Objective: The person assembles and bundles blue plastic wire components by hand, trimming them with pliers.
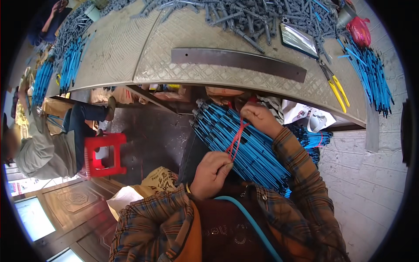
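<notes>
Across my lap lies a thick bundle of thin blue rods (257, 155) with black bands and grey fittings at the far left end. A reddish-pink string (238, 139) goes over the bundle. My left hand (211, 174), near the bundle's left side, is closed and pinches one part of the string. Beyond the bundle's top edge, my right hand (261, 118) is closed too, with the string running up to its fingers. The string stretches between the two hands. Whatever part of it passes under the rods is hidden.
The worktable (183, 39) carries a dark metal strip (240, 63), yellow-handled pliers (334, 85), a pile of grey fittings (248, 17) and blue rods (371, 81). Another tied bundle (316, 137) lies to the right. A person (52, 144) sits at left by a red stool (115, 153).
</notes>
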